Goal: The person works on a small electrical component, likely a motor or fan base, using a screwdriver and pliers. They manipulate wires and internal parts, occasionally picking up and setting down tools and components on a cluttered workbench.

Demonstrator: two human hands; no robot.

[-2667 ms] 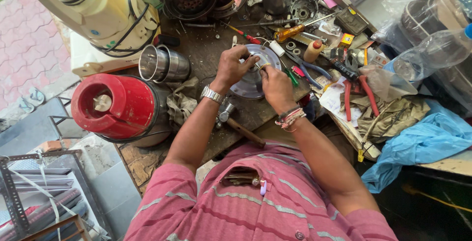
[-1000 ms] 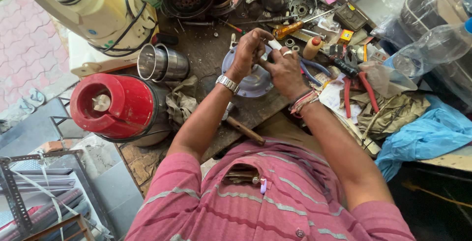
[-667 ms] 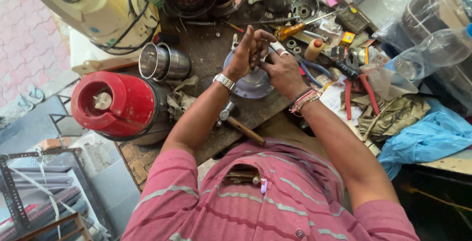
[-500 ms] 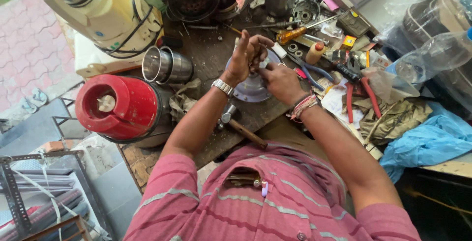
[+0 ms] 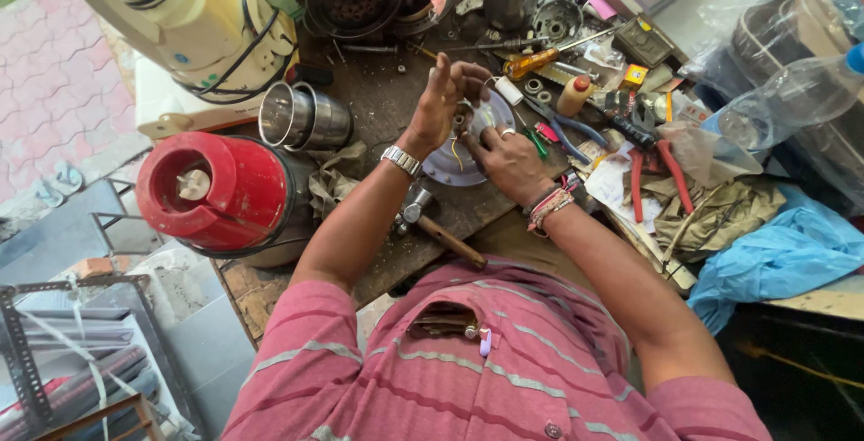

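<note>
A round grey metal plate (image 5: pixel 443 164) with a small fitting and wires at its middle is held above the dark workbench (image 5: pixel 387 103). My left hand (image 5: pixel 441 99) is raised over the plate's upper left, fingers partly spread, pinching the small fitting at the centre. My right hand (image 5: pixel 508 160) grips the plate from the right side, fingers curled onto it. A watch sits on my left wrist and bands on my right wrist.
A hammer (image 5: pixel 432 225) lies under my left forearm. A red mixer base (image 5: pixel 220 191) and steel jar (image 5: pixel 301 117) stand at left, a cream mixer (image 5: pixel 193 18) behind. Pliers (image 5: pixel 661 157), a screwdriver (image 5: pixel 540 58), small parts and a blue bag (image 5: pixel 783 256) crowd the right.
Both hands have lifted the plate slightly and tilted it. My left hand has risen from flat on the plate to fingers upright, working at the centre fitting.
</note>
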